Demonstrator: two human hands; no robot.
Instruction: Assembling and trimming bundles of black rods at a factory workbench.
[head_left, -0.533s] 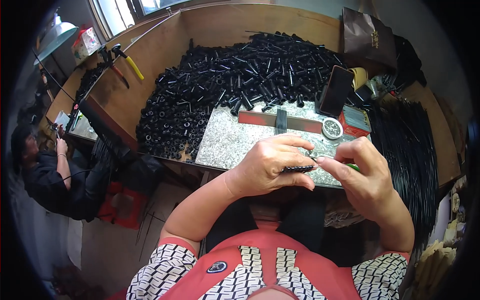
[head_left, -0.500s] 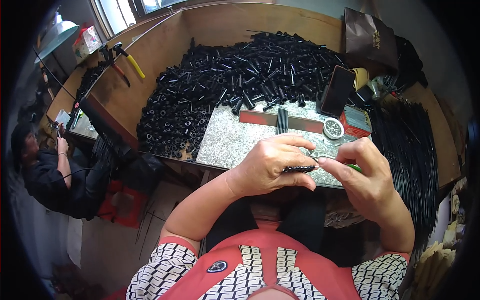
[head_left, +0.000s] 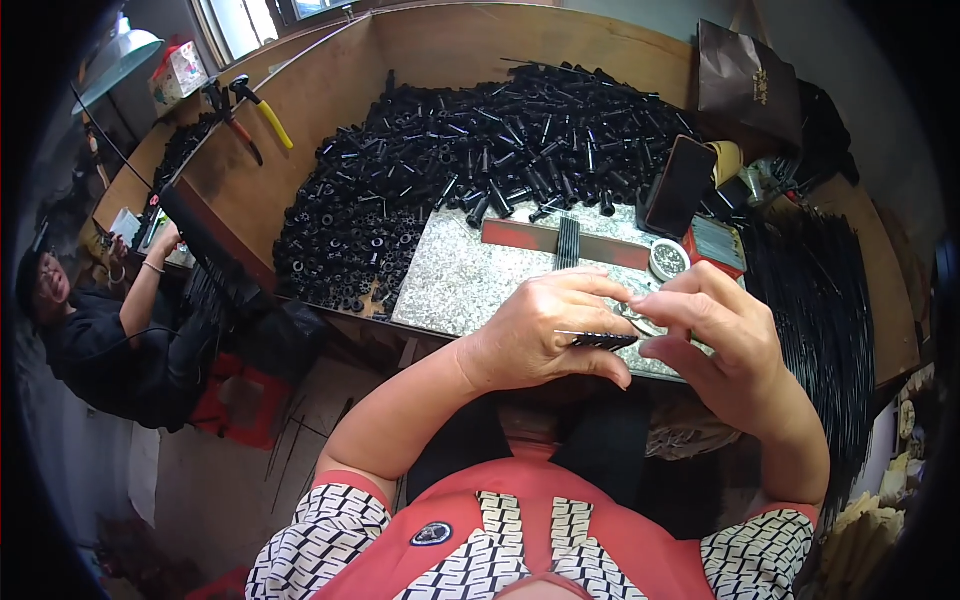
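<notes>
Huge pile of black tubes (head_left: 480,140) heaped at 12 o'clock, speckled slab (head_left: 470,280) below it; left hand (head_left: 535,335) pinches a thin black rod (head_left: 598,340) at centre, right hand (head_left: 725,345) fingertips closed on its end. Looks light, stiff, slippery, so I'd grip mid-shaft

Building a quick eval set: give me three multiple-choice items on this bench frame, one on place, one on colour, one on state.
1. Where is the pile of black tubes? A beyond the stone slab B on the floor C in a box
2. What colour are the plier handles? A red B yellow C green
3. How is the small black part held? A lying loose on the slab B in the right hand alone C between the left hand and the right hand

A, it covers the bench behind the slab; B, bright yellow grips; C, fingers of both hands meet on it.
</notes>
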